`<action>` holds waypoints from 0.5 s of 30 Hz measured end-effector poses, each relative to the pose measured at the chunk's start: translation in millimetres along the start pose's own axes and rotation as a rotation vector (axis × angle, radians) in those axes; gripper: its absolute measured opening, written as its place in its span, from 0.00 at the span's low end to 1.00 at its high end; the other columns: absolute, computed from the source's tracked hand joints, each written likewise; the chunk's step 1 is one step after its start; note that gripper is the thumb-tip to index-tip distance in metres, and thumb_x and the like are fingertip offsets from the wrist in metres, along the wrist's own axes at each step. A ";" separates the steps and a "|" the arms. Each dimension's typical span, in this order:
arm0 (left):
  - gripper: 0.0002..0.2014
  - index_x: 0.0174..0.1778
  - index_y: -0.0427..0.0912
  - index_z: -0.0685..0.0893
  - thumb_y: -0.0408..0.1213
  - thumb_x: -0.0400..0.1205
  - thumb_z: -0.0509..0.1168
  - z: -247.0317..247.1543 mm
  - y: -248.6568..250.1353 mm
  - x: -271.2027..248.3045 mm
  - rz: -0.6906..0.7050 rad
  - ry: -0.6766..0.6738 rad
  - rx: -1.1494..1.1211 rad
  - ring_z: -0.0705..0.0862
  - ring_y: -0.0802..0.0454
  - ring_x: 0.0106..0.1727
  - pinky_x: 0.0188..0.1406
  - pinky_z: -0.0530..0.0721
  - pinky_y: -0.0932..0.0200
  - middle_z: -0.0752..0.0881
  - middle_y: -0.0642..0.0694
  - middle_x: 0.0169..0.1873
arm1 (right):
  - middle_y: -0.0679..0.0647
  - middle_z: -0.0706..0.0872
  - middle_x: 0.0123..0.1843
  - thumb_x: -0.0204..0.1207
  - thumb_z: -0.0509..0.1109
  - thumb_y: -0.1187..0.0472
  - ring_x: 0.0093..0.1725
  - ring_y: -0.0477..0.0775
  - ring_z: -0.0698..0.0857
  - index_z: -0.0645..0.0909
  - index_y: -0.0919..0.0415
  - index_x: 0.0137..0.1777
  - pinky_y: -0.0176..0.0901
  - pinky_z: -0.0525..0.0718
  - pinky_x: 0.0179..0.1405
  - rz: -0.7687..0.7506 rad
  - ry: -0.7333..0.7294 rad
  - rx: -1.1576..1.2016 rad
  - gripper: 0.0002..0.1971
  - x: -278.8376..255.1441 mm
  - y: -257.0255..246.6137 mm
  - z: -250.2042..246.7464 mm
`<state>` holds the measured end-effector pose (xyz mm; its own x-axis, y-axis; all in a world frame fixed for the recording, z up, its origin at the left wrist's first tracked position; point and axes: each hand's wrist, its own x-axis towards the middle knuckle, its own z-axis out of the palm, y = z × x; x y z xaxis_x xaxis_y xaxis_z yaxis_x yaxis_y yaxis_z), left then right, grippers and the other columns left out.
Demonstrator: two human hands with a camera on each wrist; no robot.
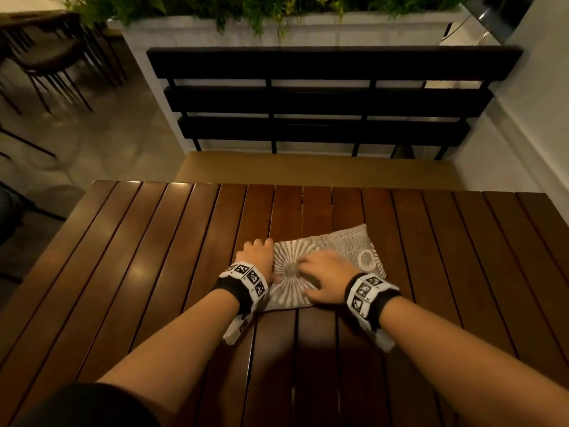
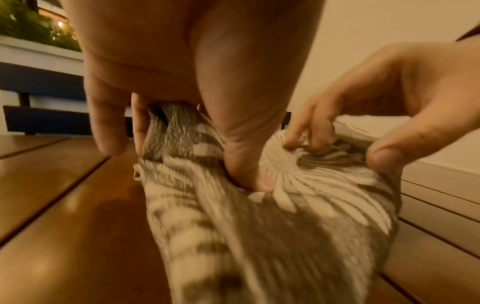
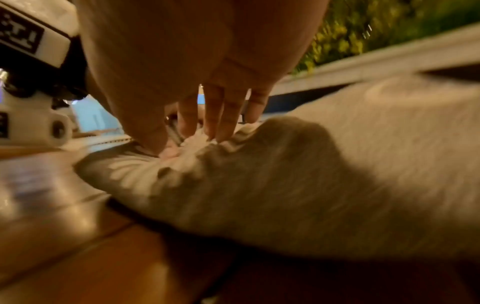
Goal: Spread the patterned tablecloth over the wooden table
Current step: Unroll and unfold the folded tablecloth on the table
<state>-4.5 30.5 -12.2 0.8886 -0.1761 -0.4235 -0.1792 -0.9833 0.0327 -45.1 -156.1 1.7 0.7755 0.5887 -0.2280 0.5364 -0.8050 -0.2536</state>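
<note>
A folded grey tablecloth [image 1: 351, 251] with white sunburst patterns lies on the slatted wooden table [image 1: 154, 257], slightly right of centre. My left hand [image 1: 258, 257] grips its left edge; in the left wrist view the thumb [image 2: 246, 164] digs into the top while fingers curl behind the cloth [image 2: 233, 236]. My right hand [image 1: 323, 278] sits on top of the cloth, and its fingertips [image 3: 215, 131] pinch up a fold of the cloth [image 3: 285, 174]. The right hand [image 2: 376, 115] also shows in the left wrist view, bunching fabric.
A dark slatted bench [image 1: 323, 100] stands beyond the table's far edge, with a white planter [image 1: 277, 29] of green plants behind it. Dark chairs [image 1: 52, 63] stand at the far left. A white wall [image 1: 529, 118] runs along the right.
</note>
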 end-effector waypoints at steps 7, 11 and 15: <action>0.35 0.76 0.43 0.63 0.44 0.75 0.71 -6.3 30.5 25.5 0.078 0.155 0.126 0.69 0.39 0.72 0.69 0.70 0.40 0.74 0.42 0.70 | 0.59 0.49 0.86 0.48 0.74 0.24 0.84 0.61 0.48 0.38 0.43 0.82 0.64 0.45 0.80 0.365 -0.251 -0.055 0.68 -0.7 76.3 -7.7; 0.41 0.83 0.42 0.52 0.48 0.79 0.67 -15.3 55.9 45.8 0.113 0.090 0.157 0.66 0.37 0.76 0.78 0.59 0.35 0.70 0.40 0.74 | 0.58 0.55 0.84 0.45 0.72 0.21 0.83 0.61 0.53 0.36 0.42 0.82 0.62 0.48 0.80 0.410 -0.208 -0.031 0.70 1.5 87.8 1.5; 0.42 0.79 0.43 0.60 0.50 0.73 0.74 -16.8 47.6 62.9 0.096 -0.040 0.048 0.71 0.38 0.73 0.72 0.68 0.36 0.72 0.40 0.70 | 0.56 0.50 0.85 0.46 0.73 0.21 0.84 0.59 0.48 0.38 0.41 0.83 0.65 0.39 0.80 0.455 -0.179 0.027 0.69 -2.1 96.6 3.5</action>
<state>50.0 -28.2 -22.1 0.8489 -0.2665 -0.4564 -0.2839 -0.9583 0.0317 4.0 -234.8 -25.6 0.8587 0.1828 -0.4787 0.1454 -0.9827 -0.1145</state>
